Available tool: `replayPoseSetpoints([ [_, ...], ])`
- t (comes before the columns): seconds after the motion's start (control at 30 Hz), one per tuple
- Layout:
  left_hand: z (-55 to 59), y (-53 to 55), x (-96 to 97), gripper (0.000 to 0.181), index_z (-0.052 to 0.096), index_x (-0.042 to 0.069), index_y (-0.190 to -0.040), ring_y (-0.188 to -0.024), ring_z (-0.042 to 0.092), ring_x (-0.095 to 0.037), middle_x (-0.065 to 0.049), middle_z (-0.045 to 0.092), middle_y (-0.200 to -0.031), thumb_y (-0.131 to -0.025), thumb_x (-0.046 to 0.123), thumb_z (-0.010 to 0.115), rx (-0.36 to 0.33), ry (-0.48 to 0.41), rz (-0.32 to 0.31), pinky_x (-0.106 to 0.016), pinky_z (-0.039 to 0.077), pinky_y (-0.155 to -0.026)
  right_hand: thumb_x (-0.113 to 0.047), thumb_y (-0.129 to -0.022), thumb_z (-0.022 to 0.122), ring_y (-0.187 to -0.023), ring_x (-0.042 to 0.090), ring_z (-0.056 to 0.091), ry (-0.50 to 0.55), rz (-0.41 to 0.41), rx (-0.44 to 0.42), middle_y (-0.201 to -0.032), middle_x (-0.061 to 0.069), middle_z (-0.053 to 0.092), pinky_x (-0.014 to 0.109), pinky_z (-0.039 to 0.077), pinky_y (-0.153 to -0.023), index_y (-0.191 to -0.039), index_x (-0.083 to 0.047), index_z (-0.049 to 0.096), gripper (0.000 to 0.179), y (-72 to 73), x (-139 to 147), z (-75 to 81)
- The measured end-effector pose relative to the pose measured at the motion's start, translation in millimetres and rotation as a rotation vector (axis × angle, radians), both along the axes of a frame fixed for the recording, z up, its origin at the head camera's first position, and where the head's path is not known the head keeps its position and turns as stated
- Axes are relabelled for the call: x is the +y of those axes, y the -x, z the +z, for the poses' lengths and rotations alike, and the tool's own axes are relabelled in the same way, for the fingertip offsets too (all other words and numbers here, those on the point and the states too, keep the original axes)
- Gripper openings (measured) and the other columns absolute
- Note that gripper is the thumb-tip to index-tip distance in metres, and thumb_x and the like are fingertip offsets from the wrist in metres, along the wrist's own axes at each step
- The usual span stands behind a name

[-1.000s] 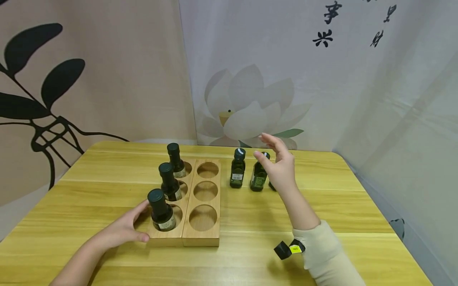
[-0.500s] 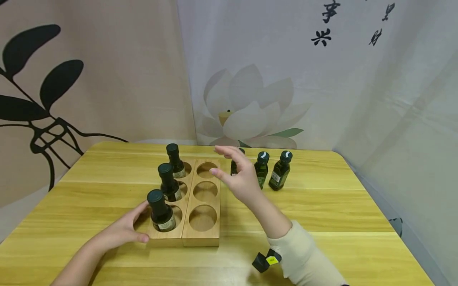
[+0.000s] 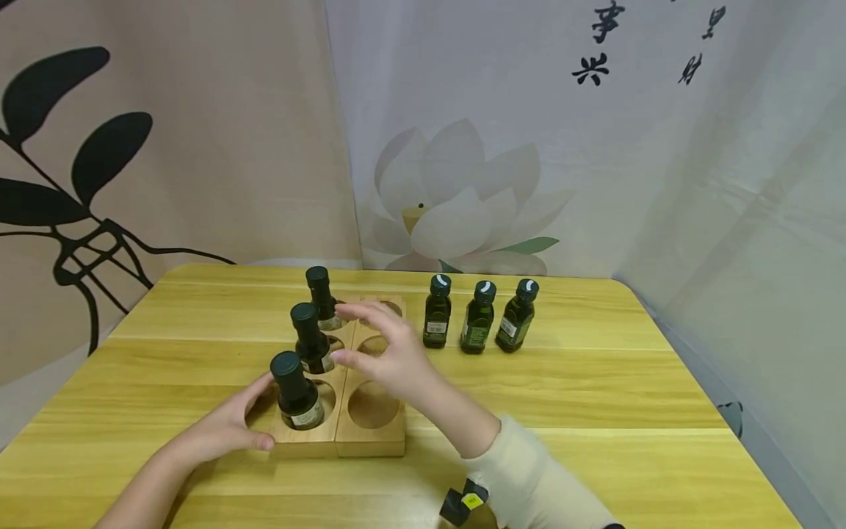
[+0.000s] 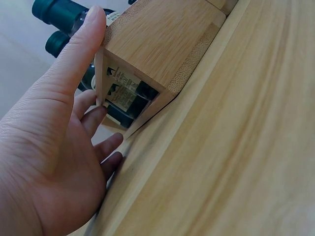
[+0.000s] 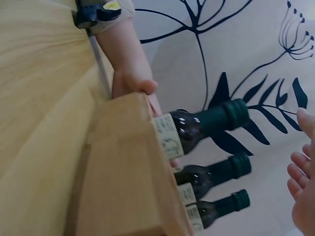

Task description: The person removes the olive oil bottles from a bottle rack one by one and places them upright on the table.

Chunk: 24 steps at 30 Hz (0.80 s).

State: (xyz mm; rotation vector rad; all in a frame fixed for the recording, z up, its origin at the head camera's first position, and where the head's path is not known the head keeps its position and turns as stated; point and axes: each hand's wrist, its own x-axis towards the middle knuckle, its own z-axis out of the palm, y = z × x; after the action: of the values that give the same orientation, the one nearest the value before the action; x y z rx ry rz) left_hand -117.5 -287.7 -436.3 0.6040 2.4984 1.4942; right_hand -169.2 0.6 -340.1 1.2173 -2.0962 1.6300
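Note:
In the head view my left hand (image 3: pixel 221 426) rests against the front left corner of a wooden bottle rack (image 3: pixel 307 448), thumb at its front. The left wrist view shows the thumb straight along the rack's edge and the other fingers loosely bent beside its open side. Dark bottles with long green caps fill its holes: a front bottle (image 3: pixel 297 389), a middle bottle (image 3: pixel 307 334) and a rear bottle (image 3: pixel 322 294). Over a second rack (image 3: pixel 371 448) hovers my right hand (image 3: pixel 393 360), thumb and fingers spread near the middle bottle, holding nothing. It hides part of that rack's holes.
Three smaller green bottles stand toward the back: a left one (image 3: pixel 436 312), a middle one (image 3: pixel 477 317) and a right one (image 3: pixel 516 316). Both racks sit side by side on the wooden table (image 3: pixel 595 411). A printed curtain (image 3: pixel 264 147) hangs behind the table.
My right hand has moved left from the small green bottles to above the racks, uncovering those bottles. My left hand and the racks have kept their places.

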Motion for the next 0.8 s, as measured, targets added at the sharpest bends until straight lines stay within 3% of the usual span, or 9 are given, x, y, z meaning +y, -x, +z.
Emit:
replayPoseSetpoints([
  [0.17, -3.3, 1.5, -1.7, 0.109, 0.011, -0.008, -0.149, -0.133, 0.008, -0.058, -0.038, 0.013, -0.149, -0.08, 0.046, 0.075, -0.001, -0.002, 0.0, -0.074, 0.01, -0.097, -0.009, -0.081, 0.078, -0.118, 0.01, 0.05, -0.013, 0.063, 0.038, -0.125, 0.008, 0.059, 0.029, 0.042, -0.099, -0.129, -0.004, 0.056, 0.053, -2.5, -12.5, -7.8],
  [0.33, -5.8, 2.5, -2.7, 0.107, 0.012, -0.007, -0.15, -0.133, 0.008, -0.058, -0.038, 0.014, -0.149, -0.081, 0.045, 0.075, 0.006, -0.025, -0.014, -0.075, 0.01, -0.096, -0.012, -0.081, 0.079, -0.116, 0.007, 0.05, -0.061, 0.087, 0.03, -0.125, 0.006, 0.058, 0.025, 0.042, -0.097, -0.128, -0.005, 0.057, 0.052, -6.6, -21.8, -12.9],
  [0.43, -6.5, 3.2, -3.3, 0.106, 0.013, -0.004, -0.151, -0.133, 0.013, -0.055, -0.036, 0.018, -0.149, -0.08, 0.044, 0.076, 0.034, -0.024, -0.024, -0.048, 0.018, -0.111, -0.016, -0.08, 0.079, -0.116, 0.005, 0.05, -0.111, 0.075, 0.034, -0.125, 0.002, 0.058, 0.025, 0.042, -0.097, -0.128, -0.008, 0.058, 0.053, -8.0, -26.2, -15.4],
  [0.57, -6.5, 3.9, -3.8, 0.103, 0.016, 0.0, -0.152, -0.13, 0.018, -0.055, -0.034, 0.024, -0.148, -0.08, 0.042, 0.077, 0.066, -0.023, -0.032, -0.008, 0.019, -0.097, -0.02, -0.083, 0.077, -0.118, 0.004, 0.047, -0.176, 0.082, 0.023, -0.128, -0.002, 0.057, 0.023, 0.04, -0.098, -0.13, -0.009, 0.057, 0.052, -9.1, -31.3, -18.3],
  [0.73, -6.4, 4.3, -4.7, 0.102, 0.015, 0.001, -0.152, -0.131, 0.016, -0.054, -0.034, 0.022, -0.149, -0.081, 0.041, 0.076, 0.06, -0.026, -0.038, -0.008, 0.02, -0.097, -0.022, -0.085, 0.075, -0.121, 0.004, 0.045, -0.212, 0.1, -0.009, -0.13, -0.002, 0.056, 0.023, 0.038, -0.099, -0.131, -0.01, 0.057, 0.051, -10.2, -38.0, -21.2],
  [0.8, -5.9, 4.1, -4.7, 0.103, 0.013, 0.001, -0.152, -0.132, 0.013, -0.054, -0.034, 0.019, -0.149, -0.081, 0.04, 0.076, 0.051, -0.022, -0.038, -0.024, 0.021, -0.106, -0.021, -0.085, 0.075, -0.121, 0.005, 0.046, -0.215, 0.106, -0.016, -0.13, -0.001, 0.056, 0.023, 0.038, -0.099, -0.131, -0.01, 0.056, 0.05, -10.5, -40.8, -22.5],
])
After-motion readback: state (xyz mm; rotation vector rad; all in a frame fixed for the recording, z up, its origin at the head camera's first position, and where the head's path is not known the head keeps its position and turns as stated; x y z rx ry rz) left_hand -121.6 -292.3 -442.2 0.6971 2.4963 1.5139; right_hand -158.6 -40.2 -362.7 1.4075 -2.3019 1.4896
